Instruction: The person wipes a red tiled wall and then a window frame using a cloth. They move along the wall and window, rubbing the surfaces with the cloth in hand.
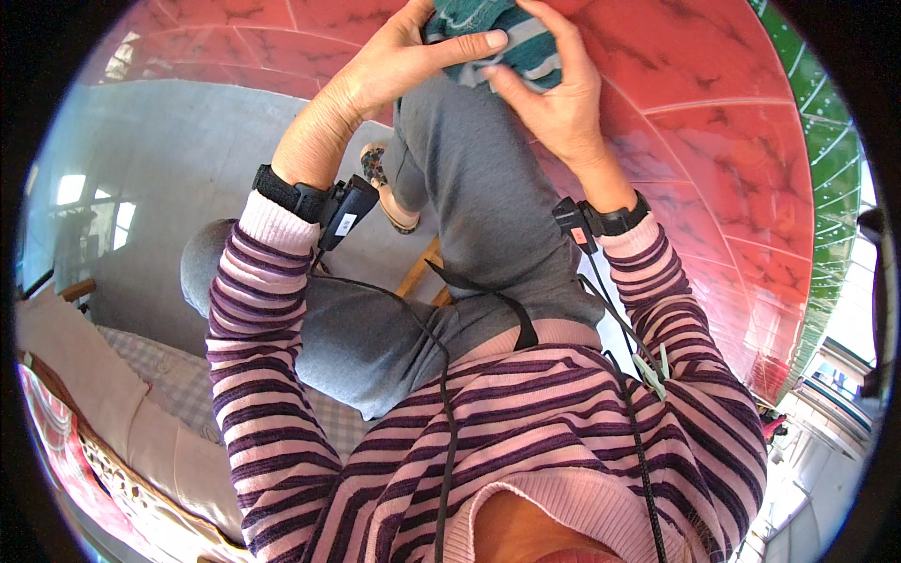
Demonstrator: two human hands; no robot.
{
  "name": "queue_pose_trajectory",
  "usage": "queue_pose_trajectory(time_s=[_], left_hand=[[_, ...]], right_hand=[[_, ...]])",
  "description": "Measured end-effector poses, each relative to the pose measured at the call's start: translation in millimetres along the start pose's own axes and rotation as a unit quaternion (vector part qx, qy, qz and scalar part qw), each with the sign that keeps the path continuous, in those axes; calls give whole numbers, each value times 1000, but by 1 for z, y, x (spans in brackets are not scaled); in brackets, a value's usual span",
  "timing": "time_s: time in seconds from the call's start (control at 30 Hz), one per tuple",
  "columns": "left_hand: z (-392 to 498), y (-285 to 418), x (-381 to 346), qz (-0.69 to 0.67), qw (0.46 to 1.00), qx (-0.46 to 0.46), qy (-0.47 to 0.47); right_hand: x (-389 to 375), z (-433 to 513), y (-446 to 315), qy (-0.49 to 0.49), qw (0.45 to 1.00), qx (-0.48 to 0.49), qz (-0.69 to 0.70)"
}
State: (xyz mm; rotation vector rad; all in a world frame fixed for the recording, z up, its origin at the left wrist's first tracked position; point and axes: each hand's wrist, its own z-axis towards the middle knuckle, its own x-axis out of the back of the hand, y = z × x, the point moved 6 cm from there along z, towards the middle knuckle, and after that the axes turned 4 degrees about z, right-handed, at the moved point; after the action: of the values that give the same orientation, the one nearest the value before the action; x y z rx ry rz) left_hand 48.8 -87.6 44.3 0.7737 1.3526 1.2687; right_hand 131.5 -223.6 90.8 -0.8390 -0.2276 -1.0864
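Observation:
A green knitted cloth item with pale stripes [538, 53] is held up at the top of the head view, above my raised knee, and is cut off by the picture's edge. My left hand [436, 56] grips its left side, the thumb lying across the front. On the right side, my right hand [556, 88] curls its fingers around the cloth, thumb and forefinger spread over it. A small pale strand or knot [486, 69] shows between the two thumbs, slightly blurred. Both wrists wear black straps with small black devices.
Red marbled tiles [718, 141] with a green border [827, 162] lie beyond my right arm. Black cables [445, 380] hang over my striped sweater and lap. A checked cloth [176, 380] covers a seat at the left. My shoe [388, 190] is on the grey floor [232, 141].

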Motion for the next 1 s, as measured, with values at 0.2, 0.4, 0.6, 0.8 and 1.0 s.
queue_pose_trajectory(time_s=[0.2, 0.4, 0.6, 0.8, 1.0], left_hand=[[-6, 33, -24, 110, 969, -218, 22], [-3, 27, -8, 144, 980, -98, 91], [-4, 15, -20, 24, 999, -35, 10], [2, 6, -1, 80, 988, -115, 69], [-5, 27, 117, -36, 961, -124, 245]], right_hand=[[12, 0, 16, -20, 930, -270, 250], [16, 3, -12, -43, 936, -207, 282], [34, 19, -28, -52, 996, -66, -20], [99, 26, -49, 137, 927, 183, -298], [118, -6, -18, 94, 896, 148, -409]])
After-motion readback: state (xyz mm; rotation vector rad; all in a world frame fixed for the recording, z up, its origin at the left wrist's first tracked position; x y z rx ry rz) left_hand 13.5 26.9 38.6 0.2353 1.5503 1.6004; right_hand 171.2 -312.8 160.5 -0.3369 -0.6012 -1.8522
